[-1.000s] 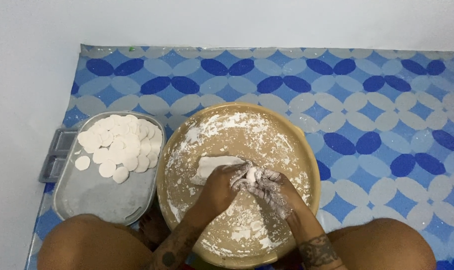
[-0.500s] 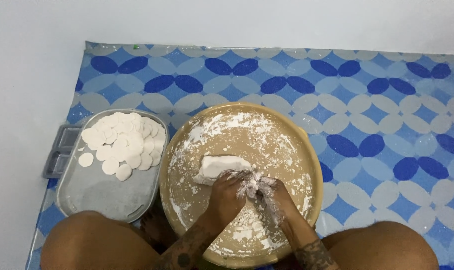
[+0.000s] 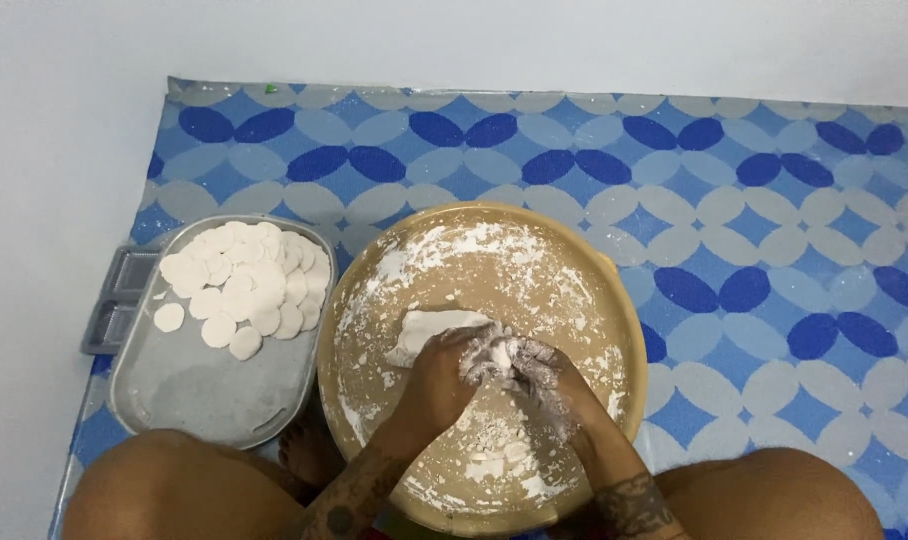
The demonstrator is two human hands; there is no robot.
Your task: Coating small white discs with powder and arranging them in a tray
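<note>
Here, a round tan bowl, dusted with white flour, is sitting on a blue patterned mat. Left of the bowl, a grey tray is lying, carrying a heap of white dough discs at its far end. Inside the bowl, near its middle, the left hand and right hand are meeting, both floury, fingers curling and pinching a small dough lump between them. A larger dough slab is lying in the bowl, touching the left hand. Both forearms are reaching in over the bowl's near rim.
</note>
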